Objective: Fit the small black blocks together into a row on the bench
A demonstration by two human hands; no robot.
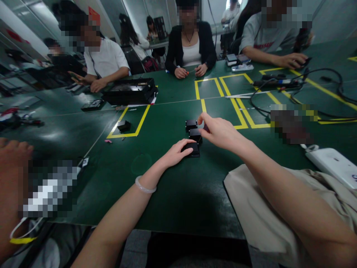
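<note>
Blocks, three of them, black, box-shaped, smooth-faced, material unclear, are lying in a short row on the glossy dark green tabletop [167, 208], straight ahead of the wearer. The near black block [196, 150] is lying beneath the left hand [176, 153]; fingers are stretching across its far side, thumb resting over its left part, thumb and fingers standing apart. Can't tell if they are gripping or just resting. The middle black block [195, 133] is sitting just beyond those fingertips, right under the right hand's thumb side. The far black block [191, 124] is lying just left of the bent index fingertip. The right hand [216, 129] is hovering at the row's right side, index finger and thumb bending with a gap between tips; can't tell whether anything is being pinched.

A pale, round bracelet [145, 189] is circling the left wrist. Left, a small black angular piece [124, 125] is lying inside a yellow tape outline [143, 121]; beyond it, a long black open-topped tray [126, 97] is standing. Right, beige cloth [248, 201] is draping over the edge near a white rounded slab [333, 163]. Across, a co-worker [191, 46] is holding a thin item in both hands.
</note>
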